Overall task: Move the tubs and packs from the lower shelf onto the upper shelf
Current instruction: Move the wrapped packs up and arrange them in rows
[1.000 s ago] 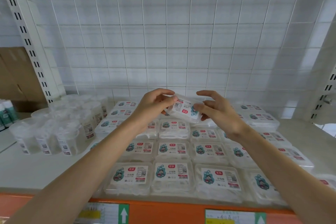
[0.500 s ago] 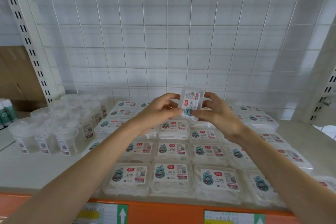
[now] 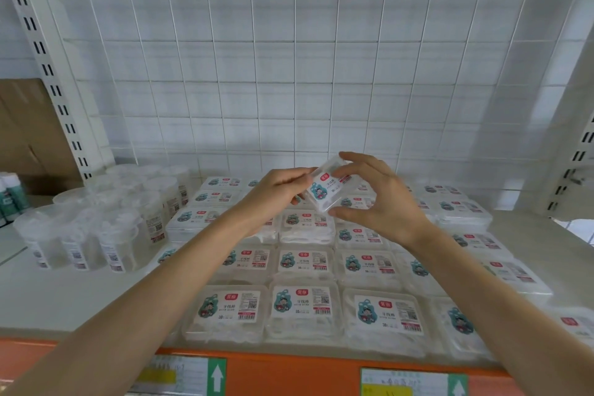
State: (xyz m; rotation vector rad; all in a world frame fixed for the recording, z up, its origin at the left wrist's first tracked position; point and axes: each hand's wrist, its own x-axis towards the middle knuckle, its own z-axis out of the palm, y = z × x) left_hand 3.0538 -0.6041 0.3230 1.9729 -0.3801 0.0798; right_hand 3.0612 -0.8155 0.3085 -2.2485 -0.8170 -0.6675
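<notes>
Orange lip (image 3: 289, 370) along the front of the shelf (image 3: 64, 292) is your landmark. Well behind and above its middle, you hold one clear plastic held pack (image 3: 324, 191) in the air. It is tilted, label toward you, with a red logo and a teal cartoon. Your left hand (image 3: 273, 193) pinches its left edge, thumb and fingers curled close together. Your right hand (image 3: 379, 202) takes the right side, thumb under the lower corner and fingers arched over the top edge, spread fairly wide. Both hands grip this same pack, and it touches nothing on the shelf.

Just behind the lip, flat packs (image 3: 302, 309) lie label-up in rows, edge to edge, running back toward the white wire grid panel (image 3: 289, 74). The rows farthest from the lip look stacked two high, but blur and your hands make that hard to confirm. Behind the lip's left part, set well back, round clear tubs (image 3: 119, 235) stand upright in a tight cluster. They have barcode labels low on their walls and sit just beside the leftmost packs.

On the lip itself are two price tags with white up-arrows on green, one left of centre (image 3: 183, 374) and one right (image 3: 414, 382). Past the lip's left end, beyond a slotted white upright (image 3: 48, 74), are green-and-white bottles (image 3: 13, 196) and brown cardboard (image 3: 29, 132).
</notes>
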